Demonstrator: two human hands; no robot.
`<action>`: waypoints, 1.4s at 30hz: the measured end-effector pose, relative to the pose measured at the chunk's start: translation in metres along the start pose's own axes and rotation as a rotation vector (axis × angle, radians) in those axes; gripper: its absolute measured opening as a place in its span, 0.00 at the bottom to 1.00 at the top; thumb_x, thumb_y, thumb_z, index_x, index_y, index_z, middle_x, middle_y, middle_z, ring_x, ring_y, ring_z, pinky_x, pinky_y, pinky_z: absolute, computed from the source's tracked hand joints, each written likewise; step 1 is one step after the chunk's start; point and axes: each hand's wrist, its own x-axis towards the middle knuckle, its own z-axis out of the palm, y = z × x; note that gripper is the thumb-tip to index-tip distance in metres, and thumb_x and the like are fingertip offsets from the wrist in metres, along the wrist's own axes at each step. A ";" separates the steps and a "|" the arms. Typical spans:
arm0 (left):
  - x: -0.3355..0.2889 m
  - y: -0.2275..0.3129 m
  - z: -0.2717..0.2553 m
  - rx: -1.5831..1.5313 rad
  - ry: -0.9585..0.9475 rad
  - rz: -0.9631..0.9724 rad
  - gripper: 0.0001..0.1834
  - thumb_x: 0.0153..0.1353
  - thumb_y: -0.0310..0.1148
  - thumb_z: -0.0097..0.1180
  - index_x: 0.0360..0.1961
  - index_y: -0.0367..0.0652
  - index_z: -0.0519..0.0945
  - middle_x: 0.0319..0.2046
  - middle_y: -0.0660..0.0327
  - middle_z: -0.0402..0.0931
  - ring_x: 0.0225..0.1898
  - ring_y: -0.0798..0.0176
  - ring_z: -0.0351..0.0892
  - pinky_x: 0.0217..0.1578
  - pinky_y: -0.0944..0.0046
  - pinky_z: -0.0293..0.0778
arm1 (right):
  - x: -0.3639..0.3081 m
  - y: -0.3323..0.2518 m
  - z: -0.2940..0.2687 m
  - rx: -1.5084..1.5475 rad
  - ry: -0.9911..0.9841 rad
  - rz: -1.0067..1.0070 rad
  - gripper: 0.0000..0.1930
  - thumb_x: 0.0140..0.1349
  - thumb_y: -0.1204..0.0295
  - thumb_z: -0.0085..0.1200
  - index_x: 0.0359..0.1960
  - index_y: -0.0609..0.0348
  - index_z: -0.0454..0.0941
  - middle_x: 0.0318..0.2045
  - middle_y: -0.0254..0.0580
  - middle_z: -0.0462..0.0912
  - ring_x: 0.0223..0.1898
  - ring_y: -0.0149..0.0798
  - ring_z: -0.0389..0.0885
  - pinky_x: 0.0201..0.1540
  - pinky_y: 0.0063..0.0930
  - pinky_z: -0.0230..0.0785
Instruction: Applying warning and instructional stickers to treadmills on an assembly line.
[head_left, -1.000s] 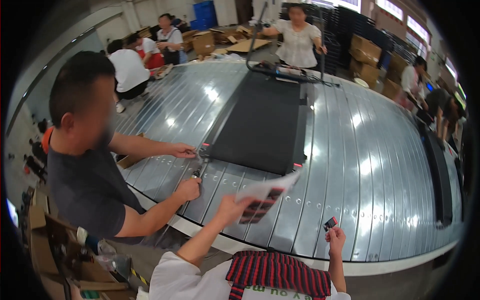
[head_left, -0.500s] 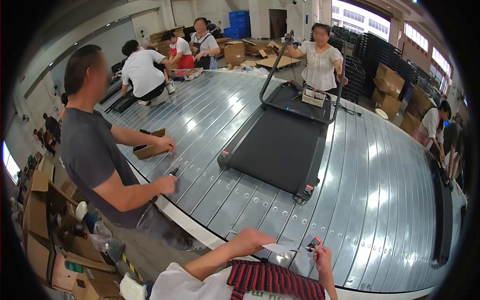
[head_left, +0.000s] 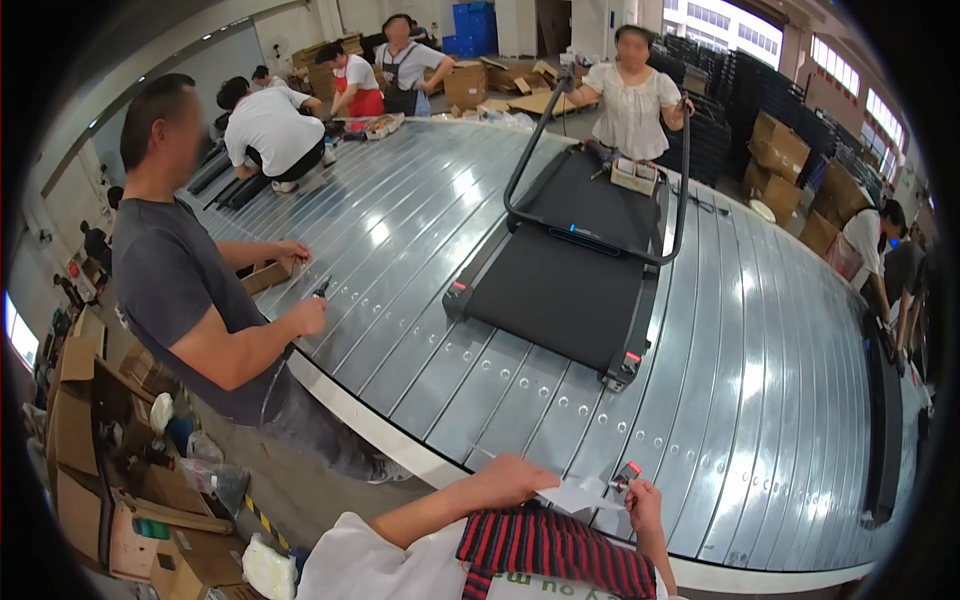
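Observation:
My left hand (head_left: 515,482) is closed on a small white sheet (head_left: 578,497), which sticks out to the right over the table's front edge. Beside the sheet's right end, my right hand (head_left: 644,504) pinches a small black part with a red label (head_left: 626,474); its exact kind I cannot make out. Further off on the metal table (head_left: 540,400) lies a black treadmill (head_left: 560,295), its belt side facing me and red labels on its two near corners. Neither of my hands touches the treadmill.
At the left edge a co-worker (head_left: 200,290) holds a power driver (head_left: 320,288) beside a cardboard box (head_left: 266,277). Across the table another person holds the treadmill's handrail (head_left: 686,190). A box of small parts (head_left: 634,177) rests on the treadmill. A long black frame (head_left: 882,420) lies far right.
The co-worker at left has drawn the free hand back and up from the box. The person across now has both hands on the handrail. My hands keep nearly the same pose.

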 end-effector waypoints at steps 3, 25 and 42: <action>-0.003 0.000 -0.002 -0.007 -0.058 0.016 0.09 0.45 0.26 0.48 0.31 0.48 0.71 0.25 0.59 0.72 0.29 0.50 0.73 0.26 0.54 0.68 | -0.005 0.001 0.004 -0.047 0.009 -0.006 0.06 0.52 0.71 0.53 0.21 0.57 0.70 0.10 0.32 0.68 0.10 0.26 0.64 0.12 0.17 0.55; -0.005 -0.076 -0.025 -0.190 -0.273 0.191 0.07 0.43 0.25 0.48 0.27 0.44 0.69 0.24 0.58 0.72 0.31 0.52 0.73 0.31 0.56 0.68 | -0.039 0.032 0.062 -0.063 0.227 -0.030 0.07 0.52 0.69 0.55 0.22 0.57 0.73 0.13 0.29 0.70 0.13 0.22 0.64 0.15 0.15 0.54; -0.016 -0.080 -0.044 -0.085 -0.362 0.106 0.14 0.40 0.25 0.52 0.33 0.46 0.72 0.31 0.59 0.75 0.35 0.53 0.73 0.35 0.58 0.69 | -0.026 0.026 0.086 -0.071 0.228 -0.063 0.07 0.50 0.74 0.55 0.32 0.58 0.72 0.15 0.32 0.71 0.14 0.24 0.65 0.16 0.15 0.56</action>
